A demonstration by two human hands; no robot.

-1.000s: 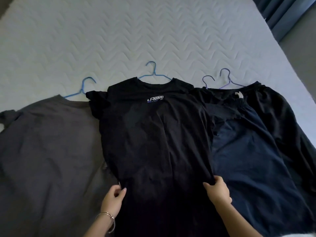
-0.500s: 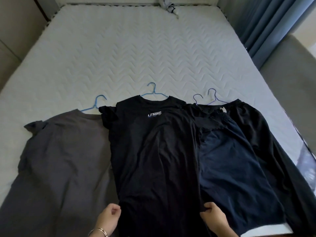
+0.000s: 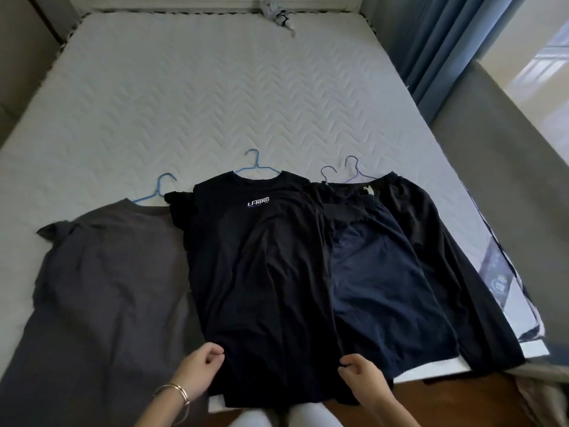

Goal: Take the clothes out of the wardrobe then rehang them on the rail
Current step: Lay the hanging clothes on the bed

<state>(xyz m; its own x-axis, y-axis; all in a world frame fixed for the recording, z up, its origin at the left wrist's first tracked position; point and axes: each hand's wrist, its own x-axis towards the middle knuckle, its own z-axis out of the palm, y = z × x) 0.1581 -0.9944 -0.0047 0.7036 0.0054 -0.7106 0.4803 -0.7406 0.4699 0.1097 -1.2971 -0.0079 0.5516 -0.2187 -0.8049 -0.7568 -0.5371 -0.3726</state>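
Observation:
Several dark garments lie side by side on a white quilted mattress [image 3: 215,97], each on a wire hanger. A grey T-shirt [image 3: 107,288] lies at the left on a blue hanger [image 3: 163,188]. In the middle is a black T-shirt [image 3: 261,272] with a white logo, on a blue hanger [image 3: 255,163]. To its right lie navy shorts [image 3: 378,288], partly over a black garment [image 3: 446,257] with a purple hanger [image 3: 354,167]. My left hand [image 3: 200,374] pinches the black T-shirt's left edge near the hem. My right hand [image 3: 360,377] pinches its right edge.
A blue curtain [image 3: 437,41] hangs at the right behind a grey padded bed side [image 3: 508,180]. A small crumpled item [image 3: 277,13] lies at the head of the bed. Brown wooden floor [image 3: 446,405] shows below the mattress's near edge.
Both hands have slid down the black T-shirt's sides toward its hem. The view has pulled back, so more of the bed and room shows.

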